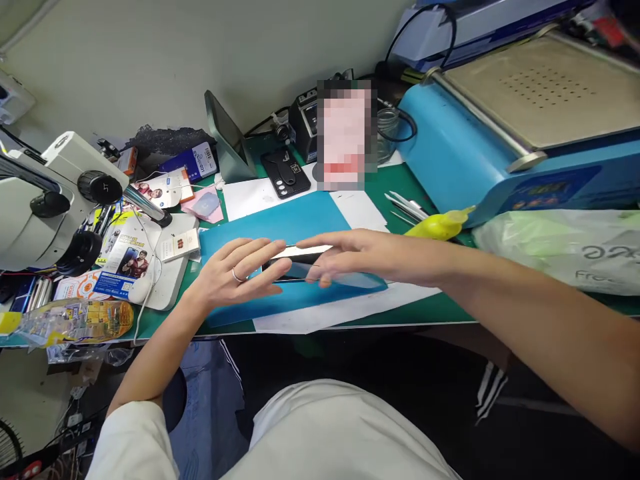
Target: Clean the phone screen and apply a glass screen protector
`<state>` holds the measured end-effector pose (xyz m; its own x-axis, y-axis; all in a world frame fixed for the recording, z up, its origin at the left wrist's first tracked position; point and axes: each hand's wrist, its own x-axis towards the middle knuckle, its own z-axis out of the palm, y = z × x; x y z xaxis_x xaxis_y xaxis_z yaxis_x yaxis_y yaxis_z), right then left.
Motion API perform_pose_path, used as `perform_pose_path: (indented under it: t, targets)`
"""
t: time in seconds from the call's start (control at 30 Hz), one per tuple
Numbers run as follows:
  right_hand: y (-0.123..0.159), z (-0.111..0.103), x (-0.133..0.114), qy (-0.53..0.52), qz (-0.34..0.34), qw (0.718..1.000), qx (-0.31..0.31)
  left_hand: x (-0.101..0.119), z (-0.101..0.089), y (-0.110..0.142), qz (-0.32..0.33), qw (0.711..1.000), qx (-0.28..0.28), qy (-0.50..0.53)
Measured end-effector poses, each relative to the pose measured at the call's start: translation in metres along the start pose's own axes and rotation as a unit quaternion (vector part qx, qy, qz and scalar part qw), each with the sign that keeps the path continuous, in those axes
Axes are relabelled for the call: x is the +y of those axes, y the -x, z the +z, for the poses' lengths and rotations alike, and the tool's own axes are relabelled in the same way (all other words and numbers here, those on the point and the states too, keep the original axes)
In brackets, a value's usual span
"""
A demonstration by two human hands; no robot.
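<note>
A slim phone (296, 270) with a dark, glossy face is over the blue mat (320, 217), partly covered by both hands. A bright pale strip runs along its far edge. My left hand (245, 270), with a ring on one finger, reaches over the phone's left end, its fingers stretched out and apart. From the right, my right hand (350, 257) spans the phone's other end. Its long fingers lie along the far side and bent fingertips touch the near side. The phone's right end is hidden under this hand.
A microscope (65, 200) stands at left, beside cards and boxes. Behind the mat are a black phone case (285, 173) and a propped screen (230, 137). To the right are a yellow bottle (437, 225), a blue hot-plate machine (460, 147) and a plastic bag (560, 250).
</note>
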<state>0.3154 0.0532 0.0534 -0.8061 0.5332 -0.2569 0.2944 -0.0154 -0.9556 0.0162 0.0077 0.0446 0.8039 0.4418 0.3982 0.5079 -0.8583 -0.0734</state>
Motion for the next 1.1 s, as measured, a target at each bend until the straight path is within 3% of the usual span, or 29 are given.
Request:
perform_pose_path:
  t: [0.1,0.23,0.33,0.4,0.47,0.53,0.6,0.67,0.77,1.1]
  targets:
    - [0.002,-0.007,-0.004,-0.045,0.001,0.997,-0.060,-0.002,0.001,-0.007,0.030,1.000,-0.003,-0.008]
    - [-0.002,-0.005,0.002,-0.066,0.007,0.995,-0.076,-0.005,0.008,-0.013,0.023,0.999,-0.018,0.020]
    - [-0.008,-0.007,0.008,-0.076,0.023,0.993,-0.090,-0.009,0.011,-0.014,0.029,0.998,0.033,0.043]
    - [-0.008,-0.010,0.014,-0.058,0.036,0.996,-0.054,-0.010,0.011,-0.013,0.031,0.997,0.074,0.023]
    - [-0.001,-0.013,0.025,0.009,0.019,0.998,0.055,-0.008,0.013,-0.011,0.004,0.995,0.102,0.005]
    - [0.008,-0.012,0.038,0.106,-0.031,0.976,0.190,-0.005,0.017,-0.007,-0.051,0.993,0.110,0.013]
    - [0.018,-0.007,0.053,0.176,-0.077,0.946,0.262,-0.001,0.023,-0.003,-0.117,0.989,0.087,0.034]
    - [0.023,0.002,0.067,0.221,-0.084,0.933,0.271,0.002,0.030,0.000,-0.169,0.983,0.039,0.060]
    - [0.023,0.012,0.083,0.265,-0.086,0.920,0.277,0.003,0.038,0.002,-0.190,0.977,-0.006,0.101]
    - [0.013,0.008,0.100,0.295,-0.109,0.910,0.270,-0.002,0.037,0.005,-0.220,0.962,-0.041,0.159]
